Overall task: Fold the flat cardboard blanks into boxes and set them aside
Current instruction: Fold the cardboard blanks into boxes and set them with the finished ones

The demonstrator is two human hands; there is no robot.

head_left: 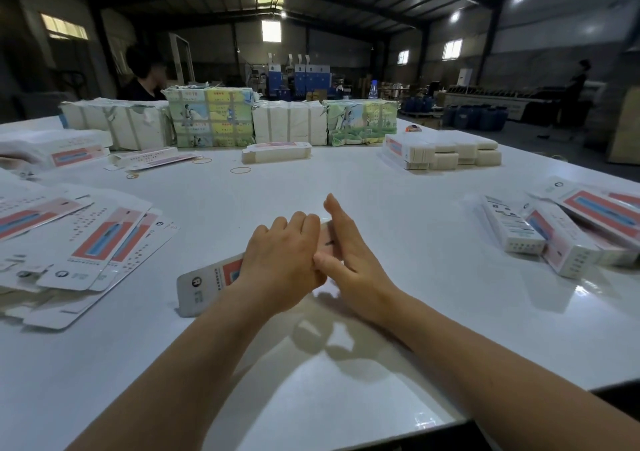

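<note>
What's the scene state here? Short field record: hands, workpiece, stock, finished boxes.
left hand: fingers curled over the blank, holding it
right hand: fingers straight, pressing the blank's right side
blank in work: between both hands, mostly hidden, not yet a box
flat blanks: spread pile, table left
folded boxes: lying at table right
table: white, glossy

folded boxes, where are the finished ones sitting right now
In the head view the folded boxes lie in a loose pile on the white table at the right edge, well to the right of the right hand.
</note>
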